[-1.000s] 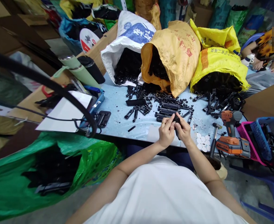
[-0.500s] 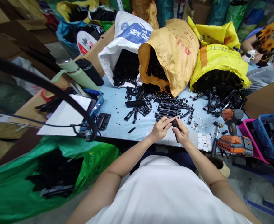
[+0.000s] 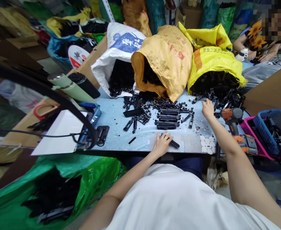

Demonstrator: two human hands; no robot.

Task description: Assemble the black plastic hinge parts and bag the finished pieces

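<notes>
My left hand (image 3: 162, 144) lies over a long black plastic part (image 3: 174, 142) at the table's front edge, its fingers curled around one end. A light flat sheet (image 3: 182, 147) lies beneath that part. Farther right, my right hand (image 3: 207, 108) is stretched out, fingers apart, beside the loose black forked pieces (image 3: 210, 94) in front of the yellow sack; nothing shows in it. Several long black parts (image 3: 167, 118) are stacked in a row beyond my left hand. Small black pieces (image 3: 140, 115) lie scattered to their left.
White, orange and yellow sacks (image 3: 169, 54) of black parts line the table's back. At right are a cordless drill (image 3: 231, 118), white round stickers (image 3: 207, 144) and a blue basket (image 3: 274, 127). A black cable arm (image 3: 66, 110) crosses the left. Another person sits back right.
Both hands held the black part together; now my left hand keeps it lower, against the table. My right hand has let go and moved right and away, toward the forked pieces. The view has shifted.
</notes>
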